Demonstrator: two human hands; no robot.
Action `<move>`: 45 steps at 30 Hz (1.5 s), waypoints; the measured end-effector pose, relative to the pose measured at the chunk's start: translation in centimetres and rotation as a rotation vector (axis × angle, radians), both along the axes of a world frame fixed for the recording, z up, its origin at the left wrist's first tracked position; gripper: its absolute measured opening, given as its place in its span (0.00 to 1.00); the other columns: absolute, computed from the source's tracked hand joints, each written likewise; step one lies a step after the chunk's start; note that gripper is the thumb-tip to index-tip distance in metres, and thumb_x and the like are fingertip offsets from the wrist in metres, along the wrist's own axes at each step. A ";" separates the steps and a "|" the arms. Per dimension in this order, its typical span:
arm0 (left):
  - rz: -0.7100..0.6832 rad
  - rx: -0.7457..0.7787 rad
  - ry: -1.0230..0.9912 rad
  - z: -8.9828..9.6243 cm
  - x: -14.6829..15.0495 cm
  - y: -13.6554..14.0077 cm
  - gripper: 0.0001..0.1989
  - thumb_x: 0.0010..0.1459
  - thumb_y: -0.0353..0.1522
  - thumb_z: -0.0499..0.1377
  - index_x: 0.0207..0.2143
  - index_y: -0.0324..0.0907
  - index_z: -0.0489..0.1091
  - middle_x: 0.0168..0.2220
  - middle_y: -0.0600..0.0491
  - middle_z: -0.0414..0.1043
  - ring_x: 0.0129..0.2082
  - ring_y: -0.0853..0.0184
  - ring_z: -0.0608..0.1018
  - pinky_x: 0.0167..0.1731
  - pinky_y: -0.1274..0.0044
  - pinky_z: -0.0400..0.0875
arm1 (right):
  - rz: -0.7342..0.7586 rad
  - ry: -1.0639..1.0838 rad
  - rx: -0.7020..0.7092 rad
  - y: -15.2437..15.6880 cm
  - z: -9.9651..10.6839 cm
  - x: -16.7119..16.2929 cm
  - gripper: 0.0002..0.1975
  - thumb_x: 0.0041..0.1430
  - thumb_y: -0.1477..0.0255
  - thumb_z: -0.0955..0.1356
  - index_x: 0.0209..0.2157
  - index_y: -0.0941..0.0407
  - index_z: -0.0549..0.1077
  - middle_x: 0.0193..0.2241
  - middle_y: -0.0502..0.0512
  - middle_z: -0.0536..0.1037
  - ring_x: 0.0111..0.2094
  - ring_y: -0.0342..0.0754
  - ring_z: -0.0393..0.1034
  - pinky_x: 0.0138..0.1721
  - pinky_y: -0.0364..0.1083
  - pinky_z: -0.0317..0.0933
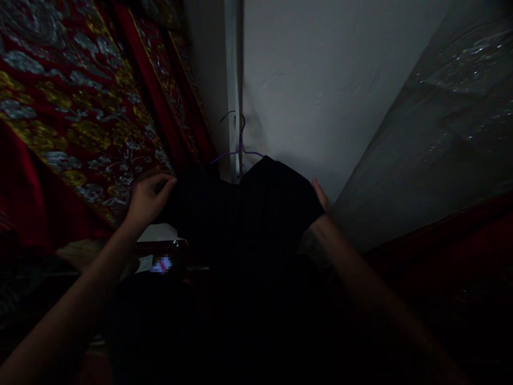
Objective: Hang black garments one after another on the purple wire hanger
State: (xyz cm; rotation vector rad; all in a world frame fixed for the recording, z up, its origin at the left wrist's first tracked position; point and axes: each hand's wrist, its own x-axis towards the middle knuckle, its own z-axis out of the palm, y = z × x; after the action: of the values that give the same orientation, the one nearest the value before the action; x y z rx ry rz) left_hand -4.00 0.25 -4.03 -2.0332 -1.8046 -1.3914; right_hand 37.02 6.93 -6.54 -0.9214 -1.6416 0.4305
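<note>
I'm watching a black, short-sleeved cloth garment (pixel 256 214) hanging on a thin purple wire hanger (pixel 253 153), whose hook is apparently bearing the weight at a narrow pale upright strip (pixel 233 64), sparing both hands. The left hand (pixel 148 199) is pinching the garment's edge between thumb and fingers, seemingly keeping that side spread. The right hand (pixel 319 193) is lying partly behind the opposite sleeve, perhaps steadying it; cloth is hiding its grip, so I can't tell.

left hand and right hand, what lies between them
The dark garment, hung on a purple hanger, lies between the left hand and the right hand in the head view.
</note>
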 end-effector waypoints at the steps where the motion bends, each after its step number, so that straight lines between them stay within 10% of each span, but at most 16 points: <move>1: 0.022 0.001 -0.021 0.0 -0.1 0.0 0.16 0.64 0.43 0.57 0.40 0.40 0.76 0.40 0.53 0.80 0.42 0.61 0.79 0.48 0.70 0.73 | 0.011 0.021 -0.025 0.3 0.0 0.2 0.22 0.66 0.51 0.65 0.43 0.56 0.77 0.39 0.57 0.80 0.41 0.53 0.76 0.41 0.53 0.72; 11: -0.111 0.266 0.123 3.2 5.8 -2.2 0.24 0.69 0.44 0.52 0.62 0.44 0.63 0.67 0.46 0.60 0.67 0.54 0.63 0.67 0.62 0.57 | -0.040 0.387 -0.046 -4.5 2.8 0.3 0.17 0.64 0.54 0.66 0.29 0.52 0.75 0.24 0.54 0.74 0.28 0.52 0.72 0.28 0.49 0.66; 15: -0.412 -0.058 -0.166 3.4 10.2 -5.0 0.28 0.71 0.49 0.40 0.65 0.48 0.57 0.61 0.45 0.70 0.55 0.56 0.77 0.53 0.61 0.74 | -0.037 0.224 0.083 -12.0 1.6 -2.7 0.13 0.68 0.62 0.64 0.33 0.51 0.76 0.24 0.50 0.72 0.26 0.47 0.69 0.27 0.46 0.61; 21: -0.516 -0.622 -0.694 2.0 11.7 -8.0 0.23 0.67 0.44 0.47 0.55 0.42 0.70 0.50 0.40 0.77 0.26 0.66 0.76 0.25 0.70 0.72 | 0.837 -0.618 -0.018 -15.7 0.2 -5.8 0.16 0.68 0.60 0.66 0.51 0.53 0.76 0.43 0.56 0.82 0.41 0.49 0.78 0.41 0.47 0.68; 25: -0.511 -0.946 -0.710 0.9 8.3 -10.7 0.26 0.60 0.46 0.59 0.57 0.47 0.70 0.40 0.46 0.78 0.16 0.76 0.58 0.15 0.78 0.52 | 0.593 -0.400 -0.155 -11.4 -0.9 -5.0 0.14 0.69 0.63 0.64 0.46 0.56 0.77 0.40 0.57 0.82 0.40 0.48 0.77 0.41 0.46 0.68; 28: -0.475 -1.035 -0.424 1.2 6.1 -12.2 0.20 0.57 0.50 0.62 0.44 0.48 0.78 0.32 0.50 0.77 0.17 0.73 0.63 0.15 0.78 0.54 | 0.383 -0.221 -0.138 -7.8 -2.2 -4.2 0.15 0.68 0.63 0.65 0.51 0.54 0.75 0.46 0.59 0.80 0.46 0.50 0.75 0.47 0.50 0.68; 33: -0.375 -0.673 -0.236 3.1 5.0 -12.2 0.22 0.54 0.51 0.63 0.19 0.44 0.73 0.22 0.52 0.71 0.21 0.68 0.70 0.19 0.79 0.63 | 0.552 -0.209 -0.290 -4.7 -4.5 -4.0 0.18 0.61 0.54 0.69 0.39 0.55 0.79 0.42 0.58 0.81 0.46 0.53 0.74 0.47 0.51 0.68; 37: -0.276 -0.444 -0.288 4.0 4.3 -9.8 0.19 0.54 0.49 0.65 0.24 0.44 0.74 0.19 0.55 0.68 0.17 0.71 0.66 0.14 0.80 0.58 | 0.571 0.121 -0.551 -4.3 -4.3 -4.3 0.23 0.53 0.47 0.73 0.28 0.55 0.77 0.25 0.51 0.78 0.28 0.47 0.72 0.32 0.45 0.67; 41: -0.277 -0.023 -0.432 3.7 4.9 -6.7 0.21 0.52 0.44 0.69 0.44 0.41 0.75 0.38 0.48 0.79 0.33 0.64 0.80 0.33 0.73 0.77 | 0.394 0.570 -0.417 -2.5 -1.5 -4.8 0.20 0.50 0.51 0.76 0.31 0.54 0.77 0.27 0.49 0.80 0.31 0.47 0.76 0.34 0.44 0.70; 45: -0.174 0.602 -0.280 2.4 7.1 -6.0 0.15 0.60 0.34 0.65 0.48 0.40 0.73 0.53 0.45 0.73 0.55 0.58 0.75 0.58 0.63 0.69 | 0.274 0.743 -0.241 1.1 1.6 -4.6 0.20 0.51 0.53 0.75 0.36 0.55 0.77 0.33 0.52 0.82 0.42 0.51 0.79 0.45 0.49 0.73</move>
State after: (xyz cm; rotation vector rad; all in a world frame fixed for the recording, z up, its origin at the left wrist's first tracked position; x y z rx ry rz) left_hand 3.07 -5.75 -1.63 -1.7597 -1.0845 -2.0419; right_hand 32.45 8.00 -4.99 -0.5930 -1.0352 1.0400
